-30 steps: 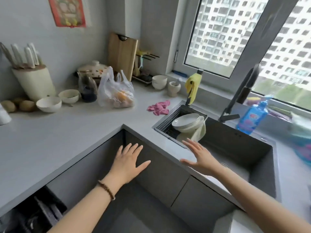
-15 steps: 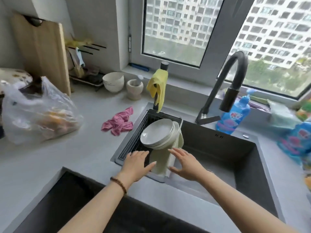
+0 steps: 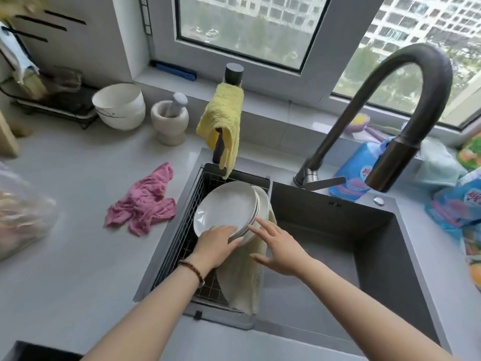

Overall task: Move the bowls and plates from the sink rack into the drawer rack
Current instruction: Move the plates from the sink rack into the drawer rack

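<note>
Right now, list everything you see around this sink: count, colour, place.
plates: one stack, white, in the sink rack
sink rack: one, dark wire, sink's left side
faucet: one, dark, behind the sink
yellow cloth: one, hung behind the rack
pink cloth: one, counter left of sink
beige towel: one, over the rack's edge
bowls: stacked, white, back counter
mortar: one, pale, beside bowls
blue bottle: one, behind faucet
left hand: grips the plates' rim
right hand: fingers straight, touching stack

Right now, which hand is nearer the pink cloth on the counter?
Left. The left hand grips the near rim of the plate stack, just across the sink rack wall from the pink cloth; the right hand is farther right, touching the stack's other side.
</note>
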`<action>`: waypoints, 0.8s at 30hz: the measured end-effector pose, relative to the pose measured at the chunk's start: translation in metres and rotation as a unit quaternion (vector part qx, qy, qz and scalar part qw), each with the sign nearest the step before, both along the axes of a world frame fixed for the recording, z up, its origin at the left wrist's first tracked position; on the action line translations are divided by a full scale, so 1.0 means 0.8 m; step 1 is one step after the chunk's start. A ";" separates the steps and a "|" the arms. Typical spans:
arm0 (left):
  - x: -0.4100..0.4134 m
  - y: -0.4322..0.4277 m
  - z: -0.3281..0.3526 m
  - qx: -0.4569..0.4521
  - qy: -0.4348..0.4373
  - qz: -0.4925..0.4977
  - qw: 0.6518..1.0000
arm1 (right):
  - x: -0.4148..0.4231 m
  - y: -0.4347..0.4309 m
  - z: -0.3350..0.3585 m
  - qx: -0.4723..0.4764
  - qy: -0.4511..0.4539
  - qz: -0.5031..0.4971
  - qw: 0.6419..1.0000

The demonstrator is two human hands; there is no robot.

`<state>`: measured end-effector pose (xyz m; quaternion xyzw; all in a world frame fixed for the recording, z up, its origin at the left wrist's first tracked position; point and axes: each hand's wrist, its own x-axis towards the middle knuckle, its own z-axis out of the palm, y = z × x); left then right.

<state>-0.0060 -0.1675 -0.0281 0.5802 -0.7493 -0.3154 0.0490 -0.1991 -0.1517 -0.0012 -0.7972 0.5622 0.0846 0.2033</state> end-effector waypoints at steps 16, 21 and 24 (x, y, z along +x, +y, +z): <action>-0.002 -0.003 -0.007 0.012 0.116 0.041 0.992 | -0.004 0.004 -0.010 -0.004 0.016 0.019 1.000; 0.002 -0.001 0.005 -0.032 0.090 0.050 0.994 | 0.005 0.002 -0.013 0.003 0.000 -0.008 1.000; 0.007 -0.003 0.018 -0.053 0.096 0.057 0.992 | 0.012 -0.001 -0.015 0.014 -0.011 -0.032 0.999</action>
